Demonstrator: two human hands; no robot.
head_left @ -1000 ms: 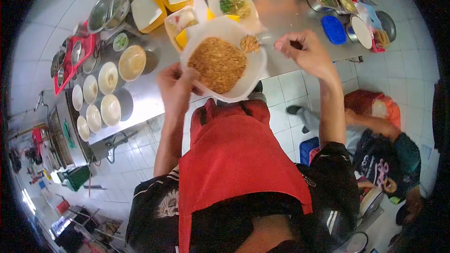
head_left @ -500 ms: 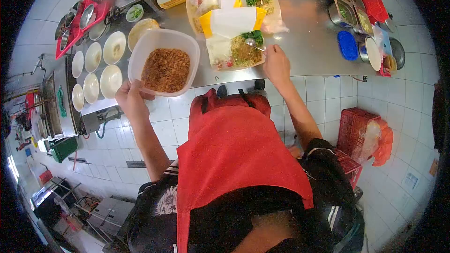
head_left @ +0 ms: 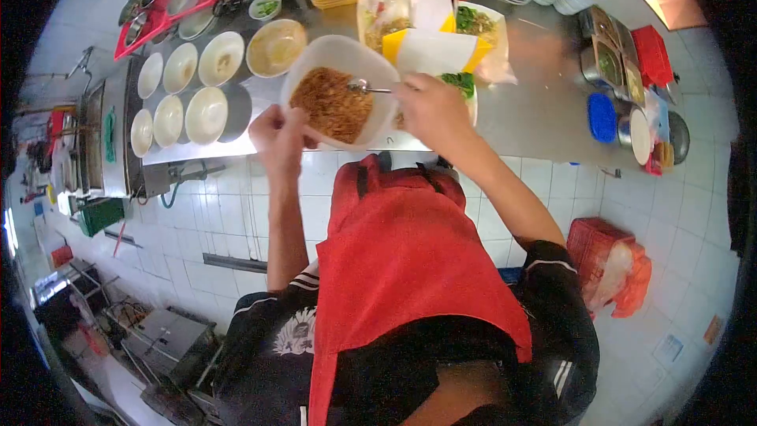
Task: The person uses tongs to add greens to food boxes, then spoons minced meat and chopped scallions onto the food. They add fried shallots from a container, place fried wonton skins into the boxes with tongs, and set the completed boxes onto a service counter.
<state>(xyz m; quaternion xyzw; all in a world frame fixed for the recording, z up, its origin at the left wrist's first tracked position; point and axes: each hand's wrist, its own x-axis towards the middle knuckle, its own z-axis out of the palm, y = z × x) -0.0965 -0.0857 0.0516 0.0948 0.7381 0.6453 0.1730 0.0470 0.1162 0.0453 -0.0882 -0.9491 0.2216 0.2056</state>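
One tub [head_left: 377, 65] of seemingly fried crumbs [head_left: 327, 106], left hand [head_left: 280, 136] gripping its edge, right hand's [head_left: 434, 110] grip holding a spoon [head_left: 361, 87]

The left hand [head_left: 281, 140] holds a see-through tub [head_left: 382, 71] of brown bits [head_left: 327, 106] over the bench's [head_left: 544, 114] front edge. The right hand [head_left: 438, 110] holds a spoon [head_left: 371, 89] at the bits. Seven bowls [head_left: 206, 115] sit by the bench's left end.

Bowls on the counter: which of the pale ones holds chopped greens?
The small pale bowl, just beyond the larger yellowish-brown bowl. Chopped greens show inside it, while none show in the other pale bowls.
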